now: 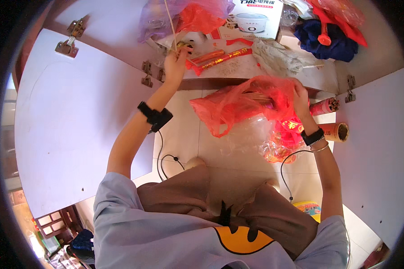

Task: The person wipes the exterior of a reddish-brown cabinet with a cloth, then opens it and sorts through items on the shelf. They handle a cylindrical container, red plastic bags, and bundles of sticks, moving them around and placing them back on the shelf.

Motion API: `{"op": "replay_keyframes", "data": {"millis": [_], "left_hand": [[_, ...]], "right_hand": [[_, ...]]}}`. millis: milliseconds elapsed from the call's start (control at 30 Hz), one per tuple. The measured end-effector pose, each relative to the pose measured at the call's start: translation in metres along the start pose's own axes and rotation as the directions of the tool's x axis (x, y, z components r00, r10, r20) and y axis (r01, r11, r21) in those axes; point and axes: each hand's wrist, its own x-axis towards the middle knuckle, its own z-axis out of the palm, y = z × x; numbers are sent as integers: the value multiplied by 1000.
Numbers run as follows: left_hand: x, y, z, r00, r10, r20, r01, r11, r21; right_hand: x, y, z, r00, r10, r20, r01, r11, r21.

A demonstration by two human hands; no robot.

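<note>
Inside the open cabinet, at its left, my left hand (177,60) is closed around a small yellowish and dark thing (184,45) whose kind I cannot make out. A thin pale cord (169,18) runs upward from about that hand. Beside it on the shelf lie red-and-gold wrapped sticks (224,59). My right hand (301,99) grips the right end of a thin red plastic bag (229,107), held up in front of the shelf edge. Thin sticks (258,97) show through the bag; part of the right hand's fingers is hidden by it.
White cabinet doors (76,121) stand open on both sides. Behind are a boxed cooker (251,22), a purple bag (159,18), a grey rag (278,58) and dark blue cloth (325,40). A cardboard tube (336,132) and red packages (285,141) lie on the floor.
</note>
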Motion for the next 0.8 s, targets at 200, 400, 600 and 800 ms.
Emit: {"op": "replay_keyframes", "data": {"millis": [200,400,600,800], "left_hand": [[-28,56,-11,992,-6,128,24,990,-137],[-59,127,1,865,-15,502,189,936,-297],[-77,131,77,606,181,774,160,926,-342],[-88,88,148,705,215,676,-2,954,-301]], "right_hand": [[13,-12,-2,1000,-15,-9,16,995,102],[8,-25,1,1000,5,0,-5,959,284],[12,-28,0,999,12,-31,-4,971,241],[7,-22,-8,998,30,-52,-21,984,176]]}}
